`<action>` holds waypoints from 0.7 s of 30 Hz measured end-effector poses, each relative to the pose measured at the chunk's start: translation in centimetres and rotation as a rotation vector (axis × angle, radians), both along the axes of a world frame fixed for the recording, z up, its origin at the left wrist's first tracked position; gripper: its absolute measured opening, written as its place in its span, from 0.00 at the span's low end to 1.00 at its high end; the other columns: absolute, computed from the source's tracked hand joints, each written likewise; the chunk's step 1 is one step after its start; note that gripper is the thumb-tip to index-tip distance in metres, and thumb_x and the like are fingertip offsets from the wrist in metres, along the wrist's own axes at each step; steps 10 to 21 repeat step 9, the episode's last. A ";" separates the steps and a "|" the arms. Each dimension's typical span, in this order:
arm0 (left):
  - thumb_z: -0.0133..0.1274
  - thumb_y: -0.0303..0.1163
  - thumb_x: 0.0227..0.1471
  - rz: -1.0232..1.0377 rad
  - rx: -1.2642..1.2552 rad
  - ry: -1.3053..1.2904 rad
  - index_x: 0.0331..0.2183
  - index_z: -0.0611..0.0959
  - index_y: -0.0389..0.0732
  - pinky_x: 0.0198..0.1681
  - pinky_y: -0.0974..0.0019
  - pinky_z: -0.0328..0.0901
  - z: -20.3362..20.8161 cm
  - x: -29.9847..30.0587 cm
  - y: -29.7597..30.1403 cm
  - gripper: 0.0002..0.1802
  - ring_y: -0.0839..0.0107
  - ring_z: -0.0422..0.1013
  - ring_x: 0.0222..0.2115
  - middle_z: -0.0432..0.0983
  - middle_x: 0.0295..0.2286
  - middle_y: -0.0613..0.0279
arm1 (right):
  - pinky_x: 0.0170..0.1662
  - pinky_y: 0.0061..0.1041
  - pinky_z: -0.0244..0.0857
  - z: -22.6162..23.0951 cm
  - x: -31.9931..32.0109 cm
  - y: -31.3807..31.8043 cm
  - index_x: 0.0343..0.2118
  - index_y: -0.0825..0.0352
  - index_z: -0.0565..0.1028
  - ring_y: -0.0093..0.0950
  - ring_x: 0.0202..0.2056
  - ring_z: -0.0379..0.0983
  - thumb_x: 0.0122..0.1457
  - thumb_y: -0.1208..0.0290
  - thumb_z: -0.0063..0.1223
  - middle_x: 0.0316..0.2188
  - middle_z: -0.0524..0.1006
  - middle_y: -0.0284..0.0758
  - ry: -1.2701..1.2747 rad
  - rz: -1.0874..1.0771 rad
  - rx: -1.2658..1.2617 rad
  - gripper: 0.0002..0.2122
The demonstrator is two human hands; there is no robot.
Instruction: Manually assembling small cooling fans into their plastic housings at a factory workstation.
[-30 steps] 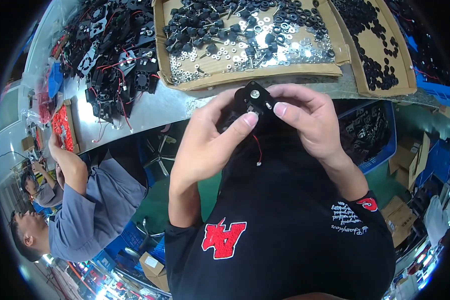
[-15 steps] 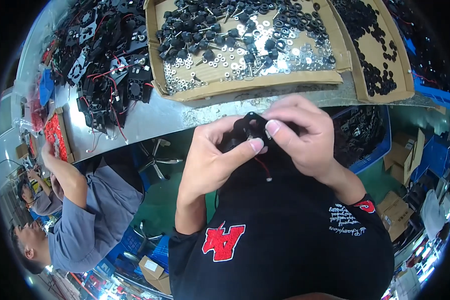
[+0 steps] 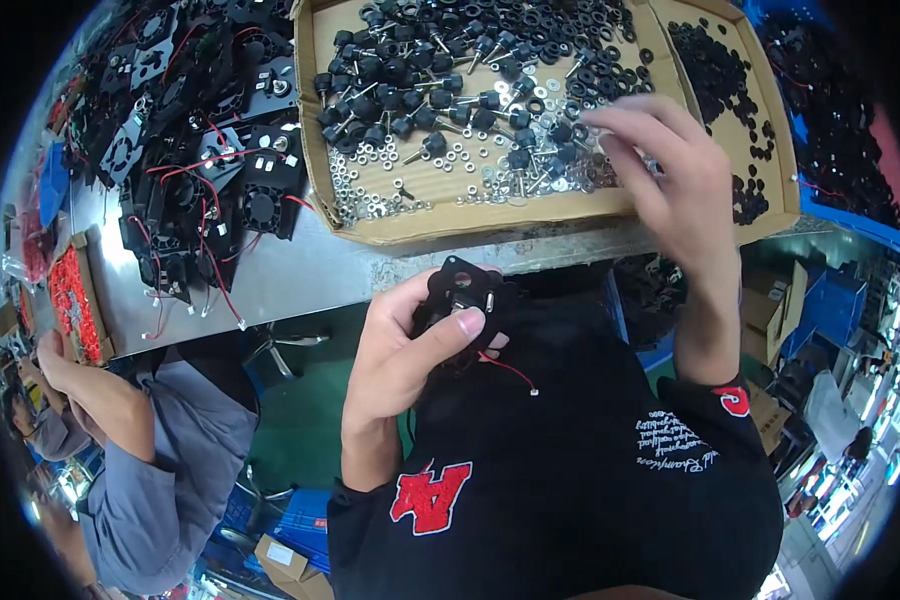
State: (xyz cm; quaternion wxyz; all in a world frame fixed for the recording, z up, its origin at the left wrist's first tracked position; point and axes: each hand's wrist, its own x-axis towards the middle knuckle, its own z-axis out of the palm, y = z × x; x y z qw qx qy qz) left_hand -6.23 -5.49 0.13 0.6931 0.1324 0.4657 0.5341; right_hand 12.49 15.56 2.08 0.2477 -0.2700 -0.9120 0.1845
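Observation:
My left hand (image 3: 400, 345) grips a black fan assembly (image 3: 457, 285) in front of my chest, thumb pressed on its face. Its plate has a round hole and a short metal post, and a thin red wire with a white plug dangles from it. Over the right part of the cardboard tray (image 3: 420, 228), my right hand (image 3: 675, 175) is raised with thumb and forefinger apart. Nothing shows between those fingers. Beneath and beside them lie metal washers (image 3: 562, 185), black rings (image 3: 600, 90) and black-headed screws (image 3: 435, 145).
Many black fan units (image 3: 263, 205) with red wires are heaped on the metal table (image 3: 340, 268), left of the tray. A second cardboard tray (image 3: 770, 215) holds black round pieces. At far left, a co-worker's arm (image 3: 105, 395) reaches to a box of red parts (image 3: 75, 300).
My right hand has left the fan assembly and moved up and right over the tray. My left hand has shifted slightly left and lower, still holding the assembly.

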 end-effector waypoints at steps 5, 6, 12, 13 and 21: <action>0.56 0.30 0.59 0.032 -0.048 -0.023 0.48 0.77 0.30 0.35 0.70 0.74 0.7 0.5 0.7 0.18 0.67 0.80 0.35 0.79 0.37 0.57 | 0.35 0.27 0.70 -0.9 0.2 3.4 0.42 0.64 0.81 0.34 0.32 0.76 0.55 0.79 0.56 0.33 0.78 0.36 -0.218 0.174 -0.010 0.11; 0.56 0.31 0.59 0.041 -0.053 0.002 0.48 0.77 0.30 0.35 0.70 0.74 0.8 0.5 0.6 0.18 0.67 0.80 0.35 0.79 0.37 0.57 | 0.35 0.27 0.70 -1.0 0.2 3.4 0.41 0.66 0.81 0.33 0.32 0.76 0.55 0.78 0.57 0.32 0.77 0.36 -0.241 0.172 -0.023 0.11; 0.56 0.31 0.59 0.108 -0.052 0.042 0.49 0.76 0.31 0.36 0.68 0.75 1.0 1.2 0.6 0.19 0.65 0.80 0.36 0.78 0.37 0.56 | 0.33 0.26 0.71 -1.2 -0.3 3.8 0.40 0.69 0.80 0.27 0.30 0.77 0.52 0.75 0.59 0.31 0.77 0.38 -0.295 0.128 -0.183 0.12; 0.56 0.31 0.59 0.108 -0.052 0.042 0.49 0.76 0.31 0.36 0.68 0.75 1.0 1.2 0.6 0.19 0.65 0.80 0.36 0.78 0.37 0.56 | 0.33 0.26 0.71 -1.2 -0.3 3.8 0.40 0.69 0.80 0.27 0.30 0.77 0.52 0.75 0.59 0.31 0.77 0.38 -0.295 0.128 -0.183 0.12; 0.56 0.31 0.59 0.108 -0.052 0.042 0.49 0.76 0.31 0.36 0.68 0.75 1.0 1.2 0.6 0.19 0.65 0.80 0.36 0.78 0.37 0.56 | 0.33 0.26 0.71 -1.2 -0.3 3.8 0.40 0.69 0.80 0.27 0.30 0.77 0.52 0.75 0.59 0.31 0.77 0.38 -0.295 0.128 -0.183 0.12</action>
